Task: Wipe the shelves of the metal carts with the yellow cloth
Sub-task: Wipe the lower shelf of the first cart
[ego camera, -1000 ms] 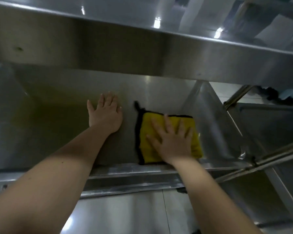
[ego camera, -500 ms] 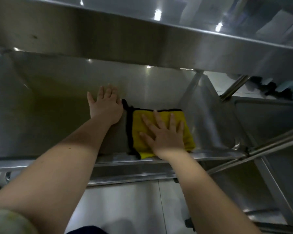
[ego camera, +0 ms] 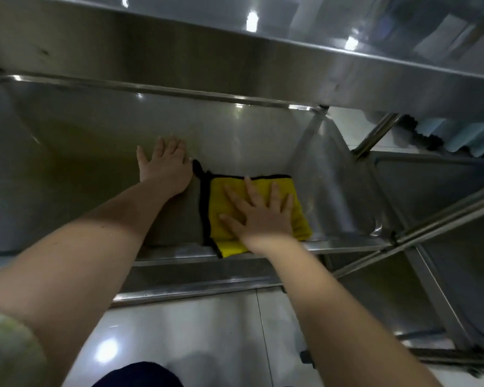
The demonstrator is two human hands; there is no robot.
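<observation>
Yellow cloth [ego camera: 263,210], black-edged, lies flat on the steel cart shelf [ego camera: 81,169], centre-right of frame. Right hand [ego camera: 260,216] presses it, fingers spread straight. Left hand [ego camera: 165,169] rests flat beside it, holding nothing.

Along the bottom of my frame I see a glossy pale tiled floor [ego camera: 193,331] catching a light glare, with dark navy clothing [ego camera: 140,375] at the bottom edge. At the upper right sits a pale blue object [ego camera: 464,135] with a dark ragged edge; I cannot tell what it is.
</observation>
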